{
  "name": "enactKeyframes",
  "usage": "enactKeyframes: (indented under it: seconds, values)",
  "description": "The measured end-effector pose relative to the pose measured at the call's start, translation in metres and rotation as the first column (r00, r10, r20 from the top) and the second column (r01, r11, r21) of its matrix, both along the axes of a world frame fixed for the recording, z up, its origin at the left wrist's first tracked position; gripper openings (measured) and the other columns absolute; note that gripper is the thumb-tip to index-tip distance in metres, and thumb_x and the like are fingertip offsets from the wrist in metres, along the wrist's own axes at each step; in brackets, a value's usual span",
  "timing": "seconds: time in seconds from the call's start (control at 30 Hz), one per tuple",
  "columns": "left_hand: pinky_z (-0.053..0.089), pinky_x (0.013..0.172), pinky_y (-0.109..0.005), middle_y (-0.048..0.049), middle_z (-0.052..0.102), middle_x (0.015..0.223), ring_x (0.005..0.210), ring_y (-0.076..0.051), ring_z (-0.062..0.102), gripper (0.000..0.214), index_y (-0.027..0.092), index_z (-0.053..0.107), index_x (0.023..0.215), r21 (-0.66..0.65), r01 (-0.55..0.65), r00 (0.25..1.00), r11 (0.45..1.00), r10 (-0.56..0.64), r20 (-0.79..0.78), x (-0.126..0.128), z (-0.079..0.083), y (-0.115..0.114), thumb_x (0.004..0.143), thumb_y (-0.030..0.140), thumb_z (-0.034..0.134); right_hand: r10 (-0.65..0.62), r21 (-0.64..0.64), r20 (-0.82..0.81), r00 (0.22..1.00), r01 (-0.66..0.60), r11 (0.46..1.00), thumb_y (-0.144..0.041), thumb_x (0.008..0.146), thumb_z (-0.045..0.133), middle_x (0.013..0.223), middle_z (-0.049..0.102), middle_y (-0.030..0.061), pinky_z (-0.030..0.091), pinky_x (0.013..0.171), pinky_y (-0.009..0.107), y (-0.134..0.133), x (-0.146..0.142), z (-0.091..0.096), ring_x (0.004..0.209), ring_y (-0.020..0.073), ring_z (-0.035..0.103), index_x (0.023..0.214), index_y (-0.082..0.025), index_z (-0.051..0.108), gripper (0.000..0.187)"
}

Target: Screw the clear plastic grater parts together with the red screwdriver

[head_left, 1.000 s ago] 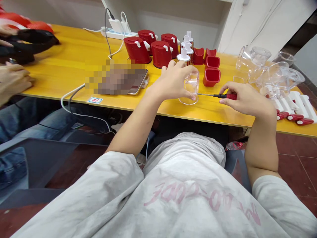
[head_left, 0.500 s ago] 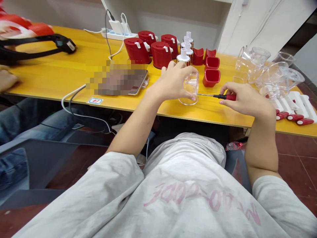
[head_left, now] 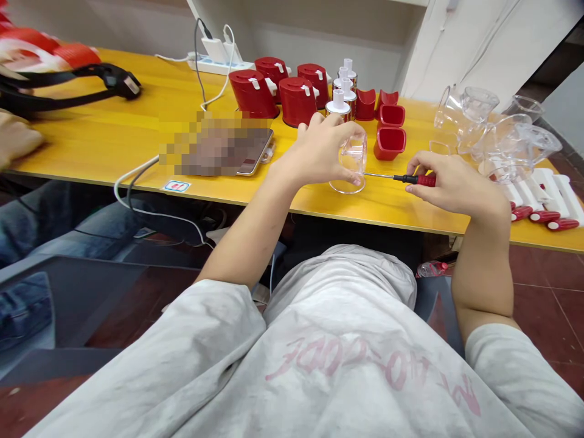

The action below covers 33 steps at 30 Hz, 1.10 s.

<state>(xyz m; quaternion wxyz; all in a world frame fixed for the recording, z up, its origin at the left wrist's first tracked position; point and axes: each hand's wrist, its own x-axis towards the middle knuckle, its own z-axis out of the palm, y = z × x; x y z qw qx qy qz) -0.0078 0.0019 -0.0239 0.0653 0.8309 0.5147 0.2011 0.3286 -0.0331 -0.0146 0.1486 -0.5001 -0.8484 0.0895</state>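
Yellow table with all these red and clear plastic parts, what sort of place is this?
Probably a small assembly workshop: matching red plastic housings stand in rows, clear plastic cups are grouped nearby, and the right hand holds a small screwdriver.

- A long table with a yellow wood-grain top [head_left: 98,143] runs across the room
- Behind it, a plain pale wall [head_left: 310,33]
- To the right, a tall white panel [head_left: 469,52] stands against that wall
- Underfoot, dark red floor tiles [head_left: 545,319] with thin pale grout lines
- Even indoor light, no harsh shadows
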Motion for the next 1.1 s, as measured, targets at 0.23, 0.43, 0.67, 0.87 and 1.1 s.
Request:
enactKeyframes:
  seconds: [0.23, 0.43, 0.67, 0.87, 1.1]
  values:
    - [0.051, 0.139, -0.077, -0.0121, 0.071, 0.173, 0.158, -0.055, 0.060, 0.096, 0.043, 0.076, 0.164, 0.002, 0.010, 1.000, 1.000, -0.010, 0.018, -0.0010, -0.0008, 0.0010, 0.078, 0.052, 0.117, -0.030, -0.030, 0.026, 0.999, 0.031, 0.999, -0.054, 0.111, 0.075, 0.108, 0.091, 0.0102, 0.059, 0.090, 0.051, -0.0001, -0.0029, 0.0014, 0.095, 0.0351, 0.080, 0.115, -0.031, 0.090, 0.028]
    - [0.051, 0.139, -0.075, -0.0130, 0.069, 0.175, 0.157, -0.055, 0.059, 0.100, 0.043, 0.076, 0.166, 0.005, 0.011, 1.000, 1.000, -0.011, 0.009, -0.0011, -0.0010, 0.0017, 0.077, 0.053, 0.118, -0.010, -0.002, 0.001, 1.000, 0.010, 1.000, -0.044, 0.105, 0.078, 0.114, 0.091, 0.0121, 0.061, 0.096, 0.054, 0.0025, -0.0016, 0.0000, 0.101, 0.0378, 0.082, 0.108, -0.030, 0.086, 0.017]
    - [0.054, 0.136, -0.072, -0.0140, 0.070, 0.175, 0.156, -0.054, 0.061, 0.098, 0.040, 0.076, 0.168, 0.020, 0.007, 1.000, 1.000, -0.006, -0.016, -0.0002, 0.0001, -0.0003, 0.080, 0.051, 0.117, -0.014, -0.030, -0.039, 0.999, 0.013, 0.999, -0.043, 0.098, 0.093, 0.099, 0.085, 0.0065, 0.057, 0.086, 0.047, 0.0033, -0.0015, -0.0038, 0.089, 0.0325, 0.077, 0.123, -0.030, 0.082, 0.029]
    - [0.056, 0.134, -0.069, -0.0131, 0.070, 0.173, 0.154, -0.053, 0.063, 0.099, 0.042, 0.077, 0.169, 0.033, 0.000, 1.000, 0.999, 0.000, -0.012, -0.0007, -0.0020, 0.0008, 0.079, 0.049, 0.118, -0.035, -0.029, 0.087, 0.996, 0.037, 0.999, -0.042, 0.110, 0.070, 0.094, 0.085, 0.0091, 0.052, 0.082, 0.047, 0.0000, -0.0071, 0.0005, 0.083, 0.0299, 0.073, 0.097, -0.026, 0.084, 0.025]
    - [0.056, 0.134, -0.068, -0.0135, 0.070, 0.174, 0.154, -0.052, 0.062, 0.099, 0.041, 0.077, 0.170, 0.031, 0.009, 1.000, 0.999, -0.008, -0.026, -0.0012, -0.0012, 0.0011, 0.081, 0.051, 0.118, -0.019, -0.008, 0.029, 0.999, 0.019, 1.000, -0.038, 0.102, 0.082, 0.105, 0.088, 0.0091, 0.056, 0.086, 0.046, 0.0055, -0.0018, -0.0043, 0.090, 0.0312, 0.077, 0.111, -0.027, 0.083, 0.014]
